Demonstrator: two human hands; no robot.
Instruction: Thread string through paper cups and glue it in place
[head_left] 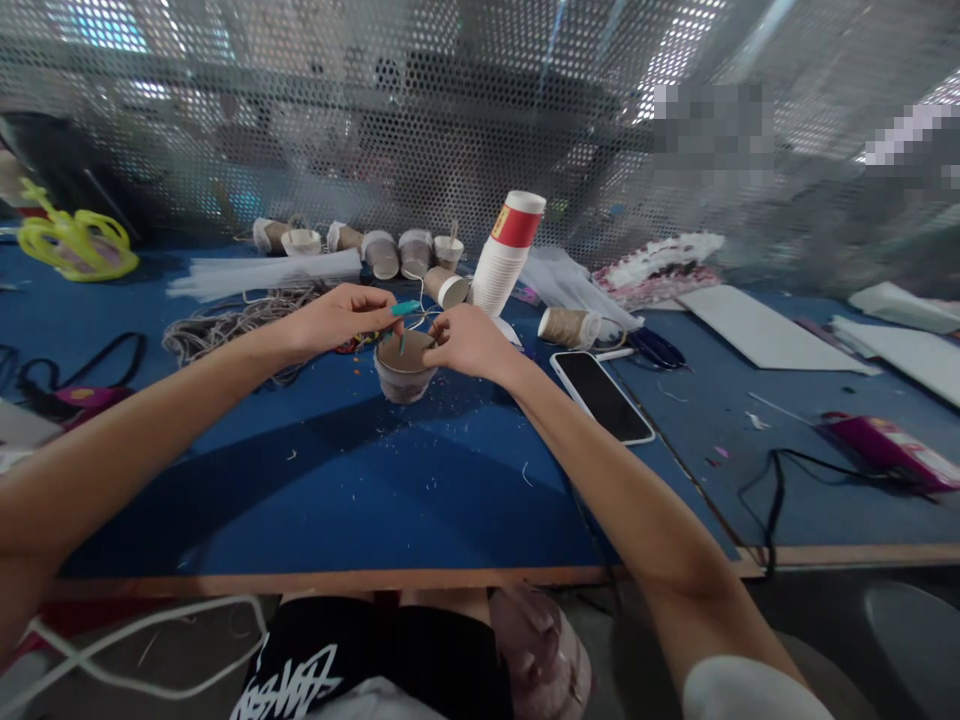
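A small cup wrapped in greyish cord point(405, 382) stands upright on the blue table, its brown inside showing. Above its left rim, my left hand point(358, 312) is closed in a pinch on a small teal piece point(406, 308), too small to name; another bit of teal hangs down toward the cup's mouth. My right hand point(471, 340) has its fingers closed at the cup's right rim. Whether those fingertips grip the rim or a thin strand there is hard to see. Pale string point(426, 312) runs just behind the cup, between both hands.
Behind stand a leaning stack of white paper cups point(499, 270) and several cord-wrapped cups point(380, 254). Grey cord point(202, 335) lies left. To the right are a twine roll point(568, 327), a phone point(604, 397), dark-blue-handled scissors point(657, 348) and a purple glue gun point(892, 450).
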